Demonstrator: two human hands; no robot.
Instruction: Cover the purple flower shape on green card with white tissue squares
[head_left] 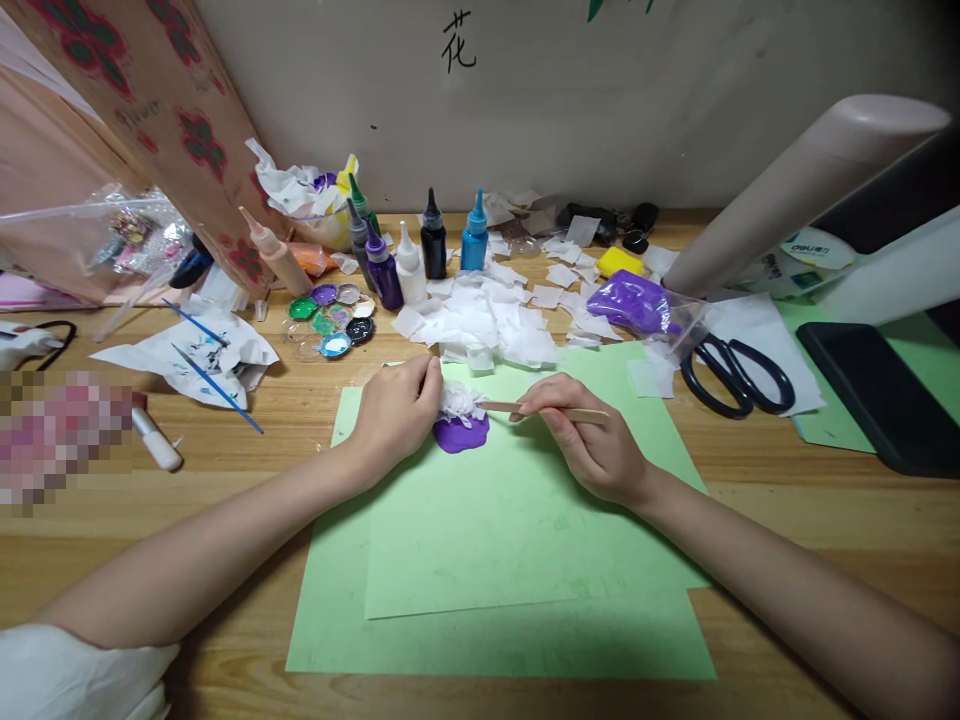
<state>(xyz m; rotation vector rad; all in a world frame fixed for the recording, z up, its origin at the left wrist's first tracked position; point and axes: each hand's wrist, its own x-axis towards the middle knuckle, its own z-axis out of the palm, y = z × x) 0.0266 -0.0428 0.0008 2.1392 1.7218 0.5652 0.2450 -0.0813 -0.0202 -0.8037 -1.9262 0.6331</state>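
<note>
Just left of the clay (pixel 460 436), your left hand (pixel 401 408) curls, hold unclear; right, your right hand (pixel 592 440) pinches a stick (pixel 501 406).

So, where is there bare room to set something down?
Bare wood shows between the green sheets, the dark phone and the right forearm, and between the left forearm and the white tube. The sheets' near part is free. Beyond the left hand and right hand it is crowded: paper scraps, paint bottles, scissors.
</note>
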